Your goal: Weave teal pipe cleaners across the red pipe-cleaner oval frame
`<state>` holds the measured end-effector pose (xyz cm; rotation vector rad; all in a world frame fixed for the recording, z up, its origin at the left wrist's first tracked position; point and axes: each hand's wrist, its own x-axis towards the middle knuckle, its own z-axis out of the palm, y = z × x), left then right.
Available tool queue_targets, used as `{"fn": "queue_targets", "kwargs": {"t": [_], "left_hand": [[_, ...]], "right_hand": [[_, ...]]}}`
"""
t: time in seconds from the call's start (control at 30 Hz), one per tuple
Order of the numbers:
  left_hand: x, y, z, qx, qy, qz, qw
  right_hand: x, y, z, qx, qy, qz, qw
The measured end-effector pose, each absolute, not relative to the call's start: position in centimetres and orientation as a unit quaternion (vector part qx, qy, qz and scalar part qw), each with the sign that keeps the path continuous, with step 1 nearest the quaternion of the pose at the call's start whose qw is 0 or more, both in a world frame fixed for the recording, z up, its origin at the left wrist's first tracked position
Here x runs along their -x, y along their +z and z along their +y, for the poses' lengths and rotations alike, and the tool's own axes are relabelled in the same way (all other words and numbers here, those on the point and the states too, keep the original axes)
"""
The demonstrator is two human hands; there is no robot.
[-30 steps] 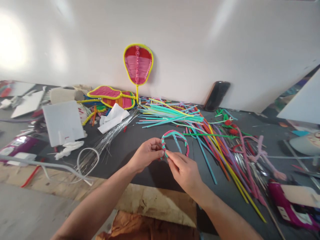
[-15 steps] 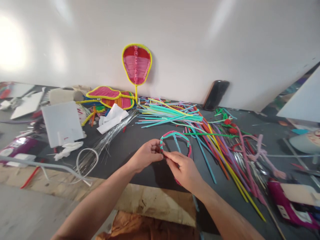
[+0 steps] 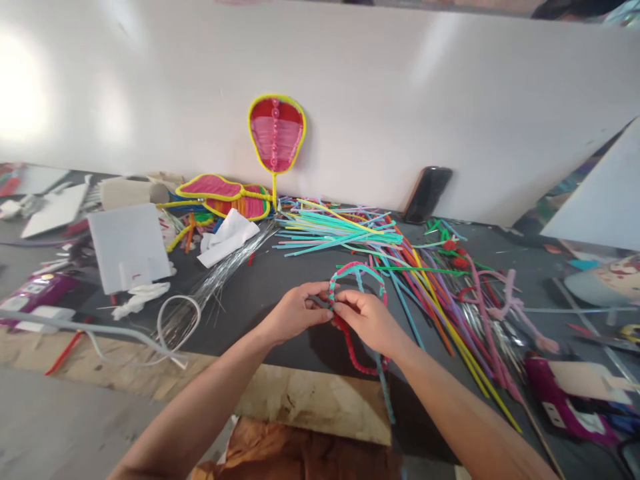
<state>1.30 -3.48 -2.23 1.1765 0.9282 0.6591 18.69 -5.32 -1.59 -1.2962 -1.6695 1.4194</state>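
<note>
Between my hands is a loop of pipe cleaners (image 3: 358, 363), pink-red and light blue twisted together, with a light blue stem hanging down past the table edge. My left hand (image 3: 299, 311) pinches the loop's left side between thumb and fingers. Close against it, my right hand (image 3: 367, 320) grips the same side a little to the right, fingertips almost touching the left ones. The fingers hide part of the loop where they meet. Beyond the loop lies a pile of light blue and other pipe cleaners (image 3: 340, 230).
A yellow-edged pink paddle shape (image 3: 277, 133) stands against the white board (image 3: 360, 87). A phone (image 3: 427, 193) leans there too. Thin wires (image 3: 220, 270), white paper (image 3: 230, 237), a white card (image 3: 130, 247) and purple devices (image 3: 565, 403) lie around the dark table.
The loop and both hands have shifted slightly right in view, and my right hand has turned, showing more of the loop's lower red part. The camera view has tilted slightly.
</note>
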Motion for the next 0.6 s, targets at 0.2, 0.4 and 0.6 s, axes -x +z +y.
{"fn": "queue_targets", "kwargs": {"t": [0.2, 0.4, 0.6], "left_hand": [[-1.1, -2.0, -3.5, -0.557, 0.295, 0.412, 0.657], [-0.8, -1.5, -3.5, -0.499, 0.286, 0.386, 0.721], [-1.3, -1.1, -3.9, -0.395, 0.288, 0.369, 0.791]], "right_hand": [[-18.6, -1.4, -5.4, 0.511, 0.483, -0.663, 0.256], [-18.4, -0.9, -5.7, 0.542, 0.409, -0.692, 0.244], [-18.9, -0.7, -5.8, 0.537, 0.399, -0.687, 0.284]]}}
